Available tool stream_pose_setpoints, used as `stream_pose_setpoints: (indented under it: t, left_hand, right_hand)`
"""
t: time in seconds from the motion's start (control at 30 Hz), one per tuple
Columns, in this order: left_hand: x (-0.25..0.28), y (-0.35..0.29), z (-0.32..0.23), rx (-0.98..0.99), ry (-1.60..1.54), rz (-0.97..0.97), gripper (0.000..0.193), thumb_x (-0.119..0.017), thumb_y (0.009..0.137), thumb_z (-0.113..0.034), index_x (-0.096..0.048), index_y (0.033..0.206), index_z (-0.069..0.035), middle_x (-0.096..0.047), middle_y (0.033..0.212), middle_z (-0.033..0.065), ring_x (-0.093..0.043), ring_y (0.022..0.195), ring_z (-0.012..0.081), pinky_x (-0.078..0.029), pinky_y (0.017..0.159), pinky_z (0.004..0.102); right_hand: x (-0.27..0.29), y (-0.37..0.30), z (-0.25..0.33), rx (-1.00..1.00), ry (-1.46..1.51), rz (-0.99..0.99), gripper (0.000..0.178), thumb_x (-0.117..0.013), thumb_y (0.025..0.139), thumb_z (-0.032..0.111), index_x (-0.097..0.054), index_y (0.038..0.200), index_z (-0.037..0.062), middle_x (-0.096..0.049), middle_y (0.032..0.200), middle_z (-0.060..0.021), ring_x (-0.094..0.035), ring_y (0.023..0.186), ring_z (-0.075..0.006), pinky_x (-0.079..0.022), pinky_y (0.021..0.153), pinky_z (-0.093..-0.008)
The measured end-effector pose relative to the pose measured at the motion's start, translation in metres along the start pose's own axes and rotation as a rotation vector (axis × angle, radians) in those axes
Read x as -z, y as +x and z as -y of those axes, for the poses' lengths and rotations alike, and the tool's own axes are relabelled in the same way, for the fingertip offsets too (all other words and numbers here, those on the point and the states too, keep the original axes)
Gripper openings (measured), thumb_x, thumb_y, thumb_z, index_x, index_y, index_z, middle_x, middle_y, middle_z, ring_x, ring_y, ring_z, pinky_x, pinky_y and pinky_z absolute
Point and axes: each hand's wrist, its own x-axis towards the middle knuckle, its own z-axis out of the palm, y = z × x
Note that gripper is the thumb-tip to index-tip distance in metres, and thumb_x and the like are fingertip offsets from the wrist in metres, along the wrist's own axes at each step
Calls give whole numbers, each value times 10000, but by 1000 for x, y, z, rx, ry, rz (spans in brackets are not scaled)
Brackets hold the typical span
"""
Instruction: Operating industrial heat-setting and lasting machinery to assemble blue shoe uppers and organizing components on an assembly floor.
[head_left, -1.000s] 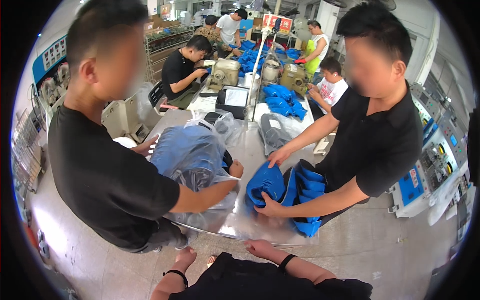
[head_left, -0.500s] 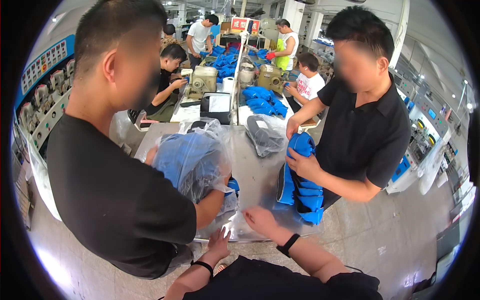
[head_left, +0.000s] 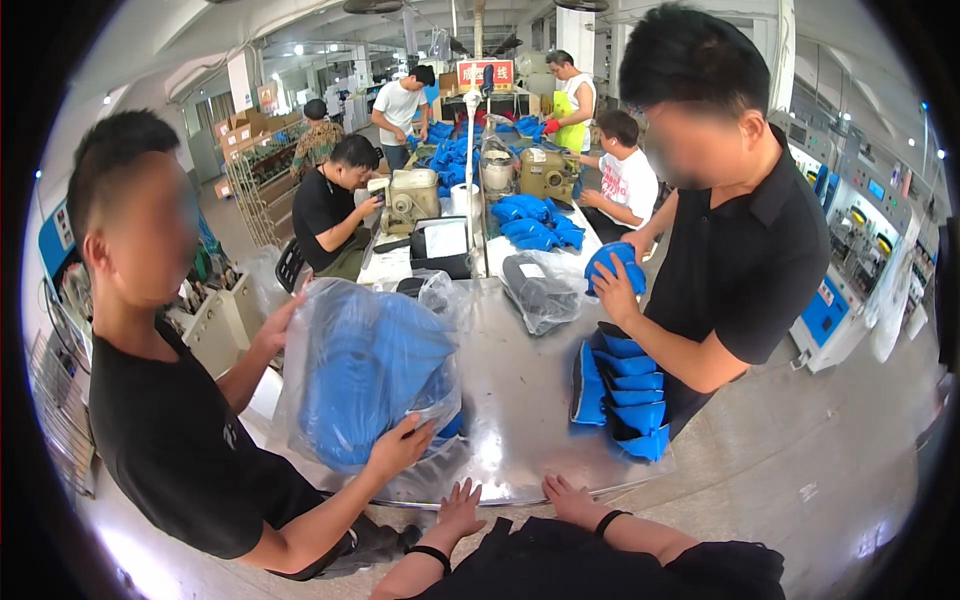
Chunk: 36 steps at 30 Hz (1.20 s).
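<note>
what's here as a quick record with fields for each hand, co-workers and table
left hand: open, at near edge of the metal table, nothing in it
right hand: open, at the same edge, nothing in it
left co-worker: holds a clear plastic bag of blue pieces
right co-worker: holds a blue piece
table: row of blue pieces at right, dark item in clear plastic beyond

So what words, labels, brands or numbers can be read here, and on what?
I won't copy wording, but text stands here:
Red sign, far end: large pale characters, partly covered.
White T-shirt, seated worker: red lettering, too small to read.
White sheet on the black box: too small to tell.
Blue machine panel, right: pale marking, too small.
</note>
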Motion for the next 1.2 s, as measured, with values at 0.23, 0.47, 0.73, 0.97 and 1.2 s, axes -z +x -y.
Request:
stream_pose_setpoints:
  t: [0.23,0.47,0.73,0.97,1.2]
  left_hand:
    - [6,6,-4,58,6,40,976,-728,788,-447,-169,1554,-214,-66,1635,79,-72,1499,341,-228,1151,594]
    - [-3,3,-21,140,-19,43,966,-687,820,-475,-129,1561,-206,-34,1639,77,-63,1500,347,-221,1169,555]
    - [-8,-9,-23,164,31,51,1017,-705,785,-515,-124,1555,-193,-79,1627,124,-121,1484,383,-239,1148,588]
    - [5,-2,-25,182,1,152,1005,-711,816,-444,-84,1563,-202,-29,1638,86,-94,1495,350,-261,1151,570]
    - [10,-8,-29,192,-21,115,977,-710,822,-393,-105,1561,-182,-28,1636,98,-89,1494,361,-270,1155,551]
  right_hand:
    - [-5,2,-4,1,-12,58,670,-481,937,182,-190,1538,125,-72,1634,-39,-120,1497,-263,-355,939,-787]
    - [1,-2,-11,29,57,33,652,-445,932,149,-203,1536,121,-77,1633,-38,-121,1497,-268,-350,954,-780]
    - [-4,-2,-14,76,-45,15,808,-642,870,293,-208,1527,113,-108,1624,-63,-147,1488,-278,-394,949,-741]
    - [-2,-2,-18,57,-14,15,852,-677,839,309,-212,1529,126,-114,1623,-45,-146,1489,-270,-355,991,-741]
    - [15,-4,-10,55,53,81,794,-639,865,254,-223,1529,129,-82,1630,-31,-129,1494,-259,-327,997,-759]
